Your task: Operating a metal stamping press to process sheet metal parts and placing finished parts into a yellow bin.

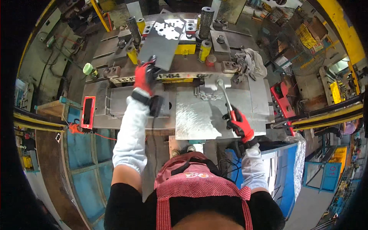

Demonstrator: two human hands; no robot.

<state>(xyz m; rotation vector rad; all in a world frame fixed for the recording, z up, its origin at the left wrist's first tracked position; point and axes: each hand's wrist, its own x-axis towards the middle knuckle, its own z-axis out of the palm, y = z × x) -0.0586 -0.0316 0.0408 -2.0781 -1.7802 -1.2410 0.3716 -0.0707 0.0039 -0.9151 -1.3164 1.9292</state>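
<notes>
My left hand, in a red and black glove, is closed on the near edge of a flat grey metal sheet. The sheet reaches over the press die; irregular holes pierce its far part. In my right hand, also gloved, is a metal rod tool with a red grip. Its round head rests over or on a small stack of jagged-edged stamped metal parts; whether it touches them I cannot tell. Beneath lies a shiny metal plate on the bench.
The die has coiled posts and yellow cylinders. Grey rags lie at its right corner. More flat sheets are stacked at left, beside a red-framed panel. A red metal fixture stands at right. A blue bin is below.
</notes>
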